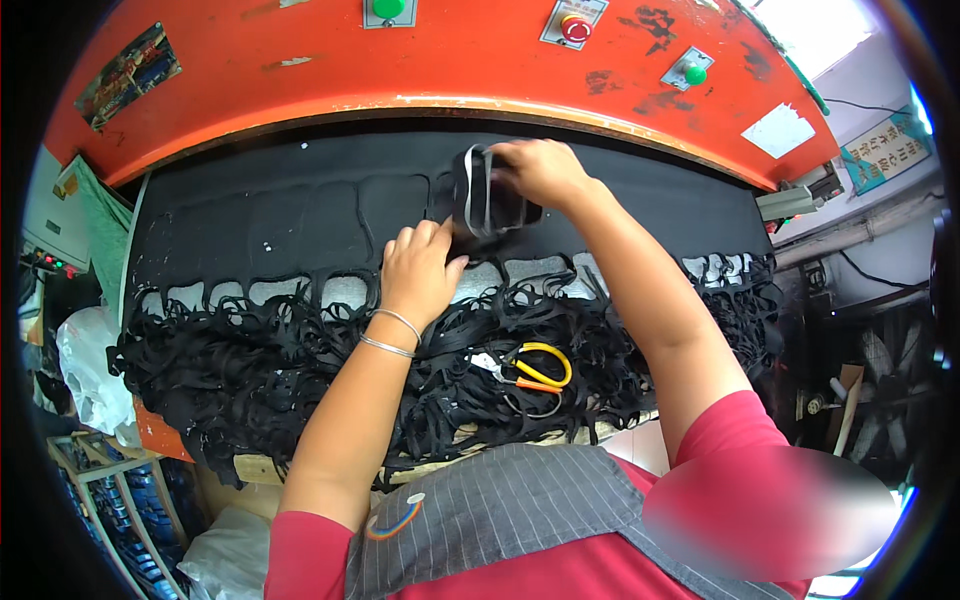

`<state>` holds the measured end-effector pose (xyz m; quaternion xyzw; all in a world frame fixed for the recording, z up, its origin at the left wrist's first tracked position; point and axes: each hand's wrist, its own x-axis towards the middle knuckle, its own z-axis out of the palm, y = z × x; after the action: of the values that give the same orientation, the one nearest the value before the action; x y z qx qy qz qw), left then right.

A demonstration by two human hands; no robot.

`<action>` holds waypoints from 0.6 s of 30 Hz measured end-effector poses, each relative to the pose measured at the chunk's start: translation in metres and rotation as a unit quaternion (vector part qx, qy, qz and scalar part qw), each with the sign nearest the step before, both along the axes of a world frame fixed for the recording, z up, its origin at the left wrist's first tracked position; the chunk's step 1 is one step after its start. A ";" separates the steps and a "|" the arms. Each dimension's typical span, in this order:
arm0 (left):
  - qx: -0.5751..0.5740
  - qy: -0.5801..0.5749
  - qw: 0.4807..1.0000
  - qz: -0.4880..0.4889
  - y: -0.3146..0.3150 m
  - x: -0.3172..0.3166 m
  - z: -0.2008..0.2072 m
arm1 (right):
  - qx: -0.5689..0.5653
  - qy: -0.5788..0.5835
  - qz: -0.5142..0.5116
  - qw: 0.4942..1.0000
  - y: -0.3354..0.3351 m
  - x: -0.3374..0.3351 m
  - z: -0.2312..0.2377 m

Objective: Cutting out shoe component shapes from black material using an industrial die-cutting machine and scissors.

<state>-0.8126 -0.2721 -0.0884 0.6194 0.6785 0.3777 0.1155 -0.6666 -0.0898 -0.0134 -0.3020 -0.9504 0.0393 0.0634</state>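
A cutting die [480,195], dark with pale looped metal edges and slightly blurred, is tilted over a black sheet [240,215]. My right hand [545,172] grips its upper right side from above; some of those fingers are hidden behind the rim. Fingers apart, my left hand [418,268] rests on the sheet beside the die's lower left. Whether its fingertips touch the die I cannot tell. Curved cut lines run across the sheet left of the die. Scissors [540,370] with yellow and orange handles lie on tangled black strips [250,350] below my hands.
An orange machine beam [440,60] spans the far side, with a red push button [576,30] and green buttons [696,74]. Grey cut-out gaps line the sheet's near edge. At the left stand a plastic bag [95,365] and a rack [120,500] of blue items.
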 end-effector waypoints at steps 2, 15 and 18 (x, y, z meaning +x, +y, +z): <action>0.013 0.147 0.989 0.001 -0.004 0.008 0.003 | 0.008 0.003 -0.106 0.994 0.005 0.036 -0.019; 0.001 0.178 0.973 0.149 0.042 0.047 0.015 | -0.082 0.157 -0.071 0.982 -0.049 0.128 -0.069; -0.103 0.154 0.956 0.226 0.068 0.051 0.017 | -0.077 0.190 -0.068 0.976 -0.050 0.132 -0.069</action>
<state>-0.7621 -0.2041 -0.0710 0.4855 0.8454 0.2219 -0.0158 -0.5347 -0.1395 -0.0824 -0.3570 -0.8924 0.1649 0.2215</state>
